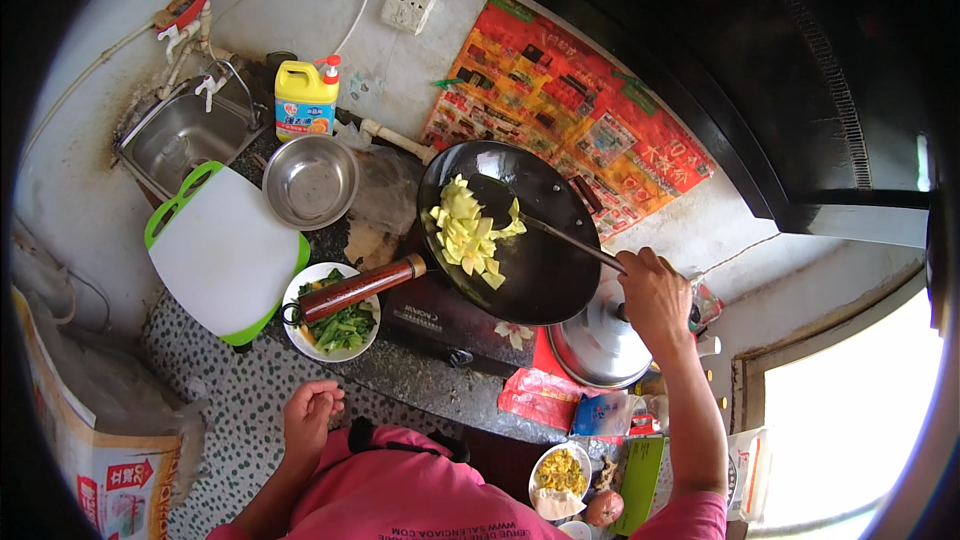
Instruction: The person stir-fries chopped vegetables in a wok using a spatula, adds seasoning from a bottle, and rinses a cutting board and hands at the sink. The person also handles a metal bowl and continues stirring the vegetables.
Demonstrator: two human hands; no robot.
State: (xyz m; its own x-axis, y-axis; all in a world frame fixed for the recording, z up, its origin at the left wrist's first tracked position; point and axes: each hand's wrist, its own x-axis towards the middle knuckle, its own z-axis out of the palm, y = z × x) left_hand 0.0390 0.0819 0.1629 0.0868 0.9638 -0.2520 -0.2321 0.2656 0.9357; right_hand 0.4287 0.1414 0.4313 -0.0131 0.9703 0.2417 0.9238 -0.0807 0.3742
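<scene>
My right hand [657, 300] is closed around the handle of a metal spatula [570, 241], whose blade is among pale green vegetable slices [466, 232]. The slices lie in the left part of a black wok [551, 277] on a gas stove [450, 326]. The wok's brown wooden handle [360, 289] reaches left over a white plate [300, 337] of leafy greens [341, 326]. My left hand [311, 405] is held near my body below that plate, its fingers curled with nothing seen in them, apart from the wok handle.
A white and green cutting board [225, 251], a steel bowl [311, 181] and a yellow detergent jug [306, 101] stand left, near the sink [187, 135]. Right of the stove are a metal lid [604, 345], seasoning packets [600, 414] and a plate of yellow food [561, 474]. A range hood [750, 90] hangs above.
</scene>
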